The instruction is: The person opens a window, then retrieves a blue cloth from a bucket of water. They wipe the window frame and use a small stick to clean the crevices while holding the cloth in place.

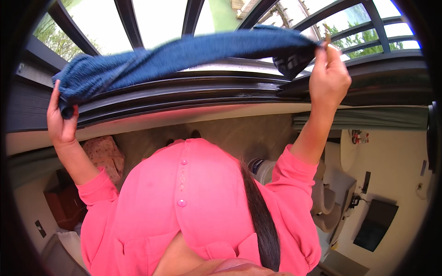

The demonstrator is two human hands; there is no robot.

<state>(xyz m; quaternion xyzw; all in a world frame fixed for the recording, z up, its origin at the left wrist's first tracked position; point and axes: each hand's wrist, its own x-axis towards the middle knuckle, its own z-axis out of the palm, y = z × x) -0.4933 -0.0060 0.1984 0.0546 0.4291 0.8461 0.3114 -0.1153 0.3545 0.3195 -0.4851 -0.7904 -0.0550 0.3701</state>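
Note:
A long piece of blue denim cloth (193, 55), perhaps a garment, stretches across the window opening, slightly blurred along its upper edge. Its rolled left end rests in my left hand (64, 120), with the fingers and thumb around it. Up at the right, my right hand (328, 76) pinches the other end, where a small tan object (328, 34), maybe a clip, shows at the fingertips. A black piece with pale marks (293, 63) hangs from the cloth beside my right hand.
Dark metal window bars (124, 24) stand behind the cloth, above the black window track (193, 88). A patterned pink cloth item (103, 155) lies low at the left. A white bucket (266, 170) stands near my right elbow, and green curtains (366, 119) hang at the right.

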